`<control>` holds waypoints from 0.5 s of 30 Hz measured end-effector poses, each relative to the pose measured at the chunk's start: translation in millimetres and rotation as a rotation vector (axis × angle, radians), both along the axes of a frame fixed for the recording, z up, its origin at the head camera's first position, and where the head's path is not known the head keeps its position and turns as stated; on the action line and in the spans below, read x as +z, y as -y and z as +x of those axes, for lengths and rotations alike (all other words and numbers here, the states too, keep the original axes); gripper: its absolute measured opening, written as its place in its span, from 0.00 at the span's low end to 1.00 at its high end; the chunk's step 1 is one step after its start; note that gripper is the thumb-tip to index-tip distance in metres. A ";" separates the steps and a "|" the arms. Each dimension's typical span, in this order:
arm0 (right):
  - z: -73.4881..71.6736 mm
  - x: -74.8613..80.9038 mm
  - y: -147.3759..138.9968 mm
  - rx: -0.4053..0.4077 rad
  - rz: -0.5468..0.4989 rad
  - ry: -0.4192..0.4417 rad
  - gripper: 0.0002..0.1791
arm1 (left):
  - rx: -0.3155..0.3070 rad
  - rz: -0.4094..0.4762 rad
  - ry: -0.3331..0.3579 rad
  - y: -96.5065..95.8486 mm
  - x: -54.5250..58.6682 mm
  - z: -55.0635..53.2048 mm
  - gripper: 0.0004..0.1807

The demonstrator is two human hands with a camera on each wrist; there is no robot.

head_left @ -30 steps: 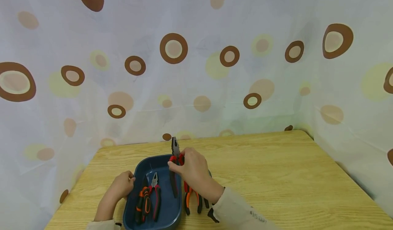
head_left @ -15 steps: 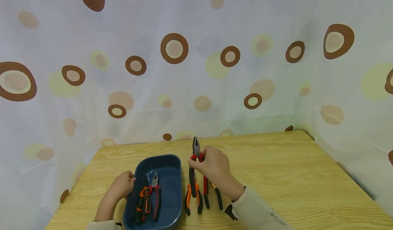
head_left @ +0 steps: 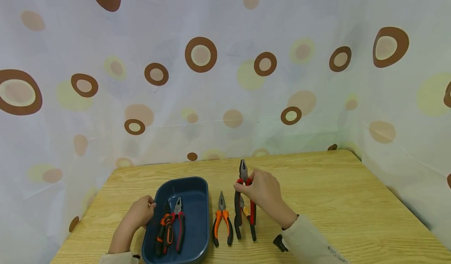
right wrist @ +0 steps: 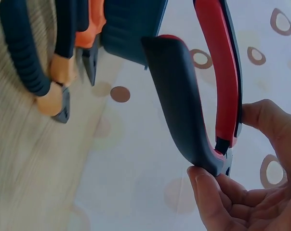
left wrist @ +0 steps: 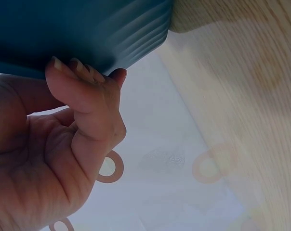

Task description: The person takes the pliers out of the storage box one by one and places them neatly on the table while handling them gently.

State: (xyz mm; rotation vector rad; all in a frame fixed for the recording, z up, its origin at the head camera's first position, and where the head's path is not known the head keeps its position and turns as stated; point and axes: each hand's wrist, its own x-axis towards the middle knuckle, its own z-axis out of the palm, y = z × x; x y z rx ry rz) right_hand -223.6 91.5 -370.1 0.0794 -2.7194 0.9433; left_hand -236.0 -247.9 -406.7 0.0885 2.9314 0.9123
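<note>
My right hand (head_left: pixel 267 192) pinches red-and-black combination pliers (head_left: pixel 243 171) near the pivot, between thumb and fingers. The pliers hang jaws up above the table, their handles spread; in the right wrist view the red handle (right wrist: pixel 225 72) shows close up. At the left, my left hand (head_left: pixel 140 212) grips the rim of a dark blue plastic tub (head_left: pixel 194 225), fingers curled at its edge. In the tub lie red-and-black pliers (head_left: pixel 181 228) and, beside them, black-and-orange tools (head_left: pixel 161 232) that overlap. Right of the tub, orange needle-nose pliers (head_left: pixel 218 216) lie on the table.
Yellow-and-black pliers (head_left: pixel 252 228) lie behind the held pair, partly hidden by it. The wooden table (head_left: pixel 334 201) stretches right and back to a spotted curtain (head_left: pixel 225 80). Another spotted sheet hangs along the right side.
My right hand has carried the red-and-black pliers from over the tub to the right, past the orange pliers, to above the yellow-and-black pair. My left hand stays on the tub's rim.
</note>
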 end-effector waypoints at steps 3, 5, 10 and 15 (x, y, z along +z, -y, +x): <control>-2.7 -3.2 -7.8 -0.007 0.011 0.025 0.28 | -0.001 -0.002 0.000 0.6 0.1 -0.5 0.09; -4.4 -5.5 -13.3 -0.016 0.024 0.038 0.31 | -0.002 -0.001 -0.001 0.6 -0.2 -0.7 0.09; -7.8 -11.8 -25.0 -0.038 0.058 0.065 0.33 | -0.003 0.000 -0.002 0.7 -0.7 -1.0 0.09; -9.9 -19.1 -32.8 -0.042 0.059 0.091 0.33 | -0.004 -0.006 0.003 0.6 -1.0 -1.0 0.09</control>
